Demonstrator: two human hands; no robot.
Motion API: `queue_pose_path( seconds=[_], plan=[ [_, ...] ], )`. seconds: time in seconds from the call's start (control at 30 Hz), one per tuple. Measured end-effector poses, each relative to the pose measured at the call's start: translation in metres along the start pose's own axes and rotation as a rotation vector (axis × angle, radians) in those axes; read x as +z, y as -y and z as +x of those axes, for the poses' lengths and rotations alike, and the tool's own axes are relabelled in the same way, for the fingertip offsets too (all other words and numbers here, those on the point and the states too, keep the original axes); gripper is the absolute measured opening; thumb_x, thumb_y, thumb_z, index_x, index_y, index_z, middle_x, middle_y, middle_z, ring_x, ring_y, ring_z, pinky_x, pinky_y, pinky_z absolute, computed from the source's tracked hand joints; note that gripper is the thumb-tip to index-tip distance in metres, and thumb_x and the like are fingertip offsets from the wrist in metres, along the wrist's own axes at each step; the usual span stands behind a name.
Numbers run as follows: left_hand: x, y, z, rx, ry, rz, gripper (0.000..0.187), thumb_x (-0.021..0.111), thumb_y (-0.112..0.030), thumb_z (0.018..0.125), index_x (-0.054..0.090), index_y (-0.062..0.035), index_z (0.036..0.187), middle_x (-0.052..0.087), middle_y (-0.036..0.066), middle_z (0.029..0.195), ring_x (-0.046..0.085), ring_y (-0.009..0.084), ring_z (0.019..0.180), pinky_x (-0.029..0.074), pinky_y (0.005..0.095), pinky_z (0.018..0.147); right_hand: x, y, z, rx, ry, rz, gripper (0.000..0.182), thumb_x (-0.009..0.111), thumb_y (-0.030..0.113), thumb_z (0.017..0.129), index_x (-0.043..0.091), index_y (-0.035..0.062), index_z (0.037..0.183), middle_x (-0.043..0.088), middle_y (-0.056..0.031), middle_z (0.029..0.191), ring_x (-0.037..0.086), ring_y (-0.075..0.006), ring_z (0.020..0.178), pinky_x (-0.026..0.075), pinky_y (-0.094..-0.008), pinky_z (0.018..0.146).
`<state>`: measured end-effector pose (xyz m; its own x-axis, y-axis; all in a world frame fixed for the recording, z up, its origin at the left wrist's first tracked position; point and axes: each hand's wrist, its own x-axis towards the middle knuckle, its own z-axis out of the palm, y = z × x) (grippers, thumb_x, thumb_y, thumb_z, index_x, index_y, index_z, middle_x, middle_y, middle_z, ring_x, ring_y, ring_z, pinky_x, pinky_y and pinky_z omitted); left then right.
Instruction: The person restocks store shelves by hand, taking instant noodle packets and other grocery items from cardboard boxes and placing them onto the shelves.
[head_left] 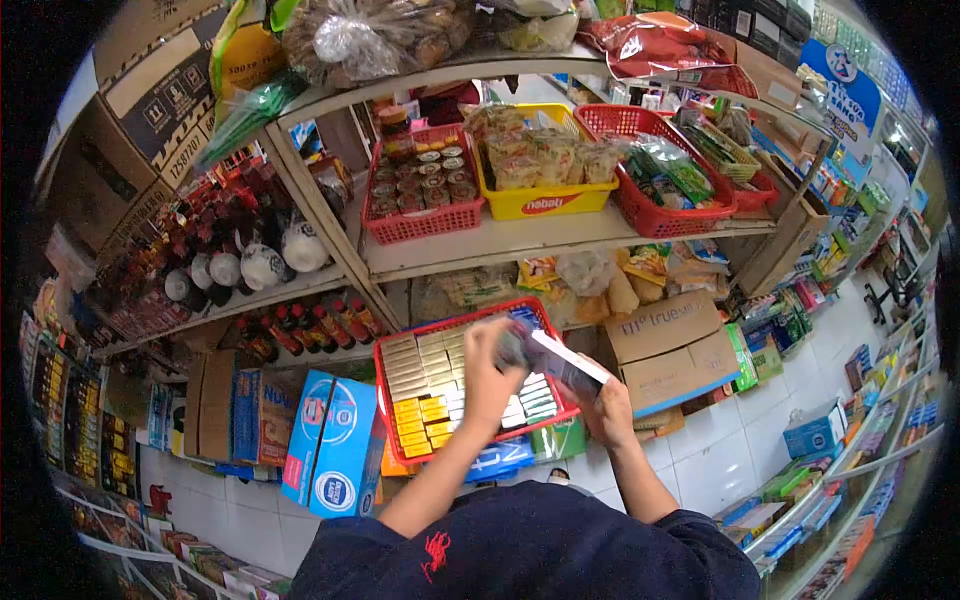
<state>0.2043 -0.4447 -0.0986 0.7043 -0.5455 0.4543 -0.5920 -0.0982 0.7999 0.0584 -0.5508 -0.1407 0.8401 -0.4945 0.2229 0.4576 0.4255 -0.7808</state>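
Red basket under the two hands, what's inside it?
Small gold, yellow and white boxes show in the red basket. The left hand and held box hide whatever lies beneath.

The wide basket [377,385] is showing red around gold and yellow boxes [418,411]. The shelf tub [548,204] is glowing yellow with a red label. The dark navy shirt [560,545] is bearing a red emblem [437,552].

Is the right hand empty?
No, the right hand grips one end of a long box above the red basket.
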Motion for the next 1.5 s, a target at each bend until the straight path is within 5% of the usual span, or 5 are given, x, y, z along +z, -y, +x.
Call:
queue_pose_path(
  seconds=[0.37, 0.83, 0.97, 1.17, 1.5],
  plan=[
    [0.032, 0.002, 0.003, 0.054, 0.259, -0.361, 0.045, 0.066, -0.005, 0.059, 0.056, -0.0078, 0.103, 0.054, 0.009, 0.103, 0.051, 0.0242, 0.099, 0.037, 0.0321, 0.088, -0.007, 0.021, 0.002, -0.227, -0.069, -0.98, 0.028, 0.055, 0.012, 0.081, 0.057, -0.0033, 0.104, 0.058, -0.0167, 0.107, 0.055, -0.0219, 0.101, 0.042, -0.0305, 0.086],
    [0.033, -0.021, 0.001, 0.114, 0.408, -0.363, 0.045, 0.057, -0.002, 0.058, 0.057, -0.0124, 0.102, 0.053, 0.01, 0.096, 0.052, 0.0271, 0.093, 0.041, 0.0324, 0.084, -0.014, 0.034, -0.013, -0.011, -0.168, -0.934, 0.024, 0.052, 0.006, 0.08, 0.059, -0.0039, 0.101, 0.06, -0.0164, 0.102, 0.057, -0.0219, 0.098, 0.043, -0.0291, 0.084],
    [0.044, 0.046, 0.021, -0.064, 0.278, -0.05, 0.042, 0.063, -0.007, 0.062, 0.055, -0.008, 0.103, 0.057, 0.009, 0.096, 0.055, 0.023, 0.092, 0.043, 0.0328, 0.081, -0.023, 0.042, -0.013, -0.252, -0.093, -0.555, 0.036, 0.055, 0.028, 0.082, 0.06, -0.0035, 0.1, 0.058, -0.0203, 0.105, 0.054, -0.0278, 0.102, 0.039, -0.0361, 0.089],
    [0.046, 0.035, 0.017, -1.083, 0.719, -1.186, 0.04, 0.058, -0.034, 0.078, 0.055, -0.003, 0.103, 0.061, 0.01, 0.097, 0.061, 0.0188, 0.081, 0.048, 0.0304, 0.074, -0.003, 0.069, 0.0, -0.465, 0.185, -0.929, 0.035, 0.056, 0.026, 0.07, 0.061, -0.004, 0.088, 0.059, -0.0199, 0.099, 0.055, -0.0312, 0.096, 0.04, -0.0402, 0.086],
    [0.028, 0.013, 0.003, -0.98, 0.798, -1.053, 0.05, 0.063, -0.015, 0.067, 0.046, -0.0038, 0.113, 0.057, 0.011, 0.099, 0.059, 0.0187, 0.087, 0.05, 0.0324, 0.076, -0.007, 0.064, -0.009, -0.52, 0.262, -0.917, 0.049, 0.06, 0.036, 0.065, 0.056, -0.0017, 0.097, 0.055, -0.0183, 0.104, 0.052, -0.0304, 0.1, 0.04, -0.0398, 0.085]
  ],
)
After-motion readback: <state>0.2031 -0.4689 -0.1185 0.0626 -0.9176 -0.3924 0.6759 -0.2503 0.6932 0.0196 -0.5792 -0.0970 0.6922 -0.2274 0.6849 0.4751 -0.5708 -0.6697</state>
